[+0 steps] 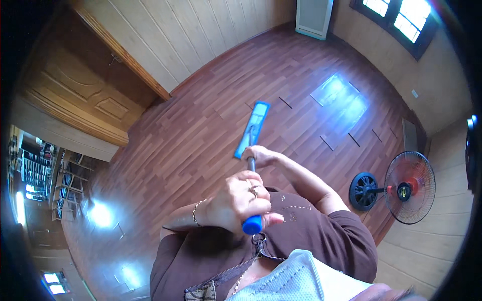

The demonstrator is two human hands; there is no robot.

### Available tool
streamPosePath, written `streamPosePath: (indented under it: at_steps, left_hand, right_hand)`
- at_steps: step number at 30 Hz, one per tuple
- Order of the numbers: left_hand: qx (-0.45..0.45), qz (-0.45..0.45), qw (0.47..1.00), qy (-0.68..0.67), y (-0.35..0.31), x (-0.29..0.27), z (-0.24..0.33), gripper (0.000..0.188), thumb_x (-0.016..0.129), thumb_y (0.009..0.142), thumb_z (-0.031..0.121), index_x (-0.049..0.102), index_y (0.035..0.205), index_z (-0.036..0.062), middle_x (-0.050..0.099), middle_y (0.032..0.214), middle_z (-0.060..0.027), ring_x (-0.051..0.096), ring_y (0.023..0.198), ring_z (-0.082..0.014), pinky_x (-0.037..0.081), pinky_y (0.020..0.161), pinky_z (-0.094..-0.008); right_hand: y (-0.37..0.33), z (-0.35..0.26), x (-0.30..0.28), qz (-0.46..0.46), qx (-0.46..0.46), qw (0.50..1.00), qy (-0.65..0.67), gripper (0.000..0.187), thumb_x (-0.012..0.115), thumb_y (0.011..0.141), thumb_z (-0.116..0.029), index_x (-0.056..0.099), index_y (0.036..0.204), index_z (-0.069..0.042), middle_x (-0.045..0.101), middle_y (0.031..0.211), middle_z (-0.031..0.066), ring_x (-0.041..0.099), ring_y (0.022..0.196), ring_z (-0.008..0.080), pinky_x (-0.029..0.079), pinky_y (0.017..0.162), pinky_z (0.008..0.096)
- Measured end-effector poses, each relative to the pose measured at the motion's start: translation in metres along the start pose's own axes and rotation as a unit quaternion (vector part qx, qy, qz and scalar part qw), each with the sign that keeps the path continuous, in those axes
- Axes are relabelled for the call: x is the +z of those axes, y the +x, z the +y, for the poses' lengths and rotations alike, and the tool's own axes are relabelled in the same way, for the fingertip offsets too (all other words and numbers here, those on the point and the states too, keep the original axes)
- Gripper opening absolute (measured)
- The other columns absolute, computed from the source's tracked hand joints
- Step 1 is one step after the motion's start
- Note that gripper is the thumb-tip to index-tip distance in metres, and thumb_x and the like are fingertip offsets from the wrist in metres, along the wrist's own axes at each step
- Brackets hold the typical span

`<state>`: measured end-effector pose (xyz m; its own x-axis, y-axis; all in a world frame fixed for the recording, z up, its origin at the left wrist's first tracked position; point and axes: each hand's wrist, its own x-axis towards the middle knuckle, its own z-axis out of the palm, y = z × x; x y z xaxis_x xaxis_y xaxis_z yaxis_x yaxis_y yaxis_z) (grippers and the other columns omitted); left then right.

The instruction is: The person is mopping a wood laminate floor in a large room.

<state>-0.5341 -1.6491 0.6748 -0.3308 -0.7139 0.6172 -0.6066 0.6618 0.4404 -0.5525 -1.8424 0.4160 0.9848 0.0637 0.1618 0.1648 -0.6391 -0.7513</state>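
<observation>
A flat mop with a blue-edged rectangular head (257,120) rests on the wood-patterned floor ahead of me. Its metal pole runs back toward my chest and ends in a blue grip (252,225). My left hand (242,199), with a ring and a bracelet, is wrapped round the upper pole just above that blue end. Farther down the pole, my right hand (258,155) is closed round it, close to the mop head in this view. Its fingers are partly hidden.
A standing fan (409,188) with a round black base is at the right by the wall. A pale upright cabinet or appliance (314,19) stands at the far wall. On the left are a wooden door (93,85) and racks (68,183). Light glares off the floor (201,165).
</observation>
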Motion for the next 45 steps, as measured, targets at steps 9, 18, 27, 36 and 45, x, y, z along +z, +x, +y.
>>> streamPosePath:
  at_steps: [9,18,27,36,45]
  left_hand:
    - [0.015,-0.087,0.994,-0.058,0.035,0.049,0.018,0.033,0.079,0.068,0.031,0.058,0.075,0.0072,0.057,0.064,-0.0075,0.061,0.061,-0.0257,0.048,0.066,-0.0373]
    - [-0.255,-0.081,0.963,-0.036,-0.023,0.163,-0.14,0.021,0.074,0.068,0.02,0.055,0.071,0.0099,0.058,0.065,-0.0124,0.058,0.064,-0.0334,0.044,0.061,-0.043]
    - [-0.239,-0.053,0.967,-0.065,0.0,0.25,-0.201,0.044,0.078,0.067,0.044,0.053,0.063,0.0088,0.056,0.06,-0.0095,0.058,0.061,-0.0311,0.044,0.055,-0.0428]
    - [-0.365,0.074,0.927,0.039,-0.047,0.286,-0.28,0.017,0.063,0.065,0.011,0.048,0.06,0.009,0.051,0.059,-0.0127,0.054,0.062,-0.0362,0.042,0.056,-0.0435]
    - [-0.455,0.118,0.878,0.085,0.009,0.266,-0.265,0.016,0.065,0.068,0.02,0.057,0.063,0.0068,0.059,0.063,-0.0163,0.06,0.064,-0.0397,0.047,0.059,-0.0487]
  right_hand:
    - [-0.054,-0.075,0.004,0.084,-0.067,0.924,0.367,0.019,0.07,0.075,-0.015,0.066,0.092,-0.008,0.065,0.079,0.0006,0.06,0.076,0.018,0.048,0.071,0.0315]
    - [-0.192,-0.174,-0.133,0.399,-0.09,0.898,0.161,0.046,0.058,0.079,-0.036,0.064,0.098,0.004,0.065,0.1,0.0222,0.064,0.093,0.0293,0.048,0.083,0.0386]
    - [-0.234,-0.122,-0.134,0.455,-0.311,0.824,0.13,0.034,0.055,0.087,-0.031,0.057,0.108,-0.004,0.059,0.095,0.0184,0.056,0.073,0.0271,0.045,0.075,0.0472]
    - [-0.181,-0.089,-0.191,0.306,-0.4,0.849,0.159,0.04,0.058,0.09,-0.046,0.05,0.081,-0.008,0.046,0.055,-0.0004,0.053,0.046,0.013,0.049,0.045,0.0294]
    - [-0.145,-0.022,-0.297,0.136,-0.493,0.807,0.296,0.033,0.065,0.088,-0.04,0.048,0.08,-0.014,0.052,0.057,-0.0032,0.054,0.05,0.0097,0.048,0.045,0.0239]
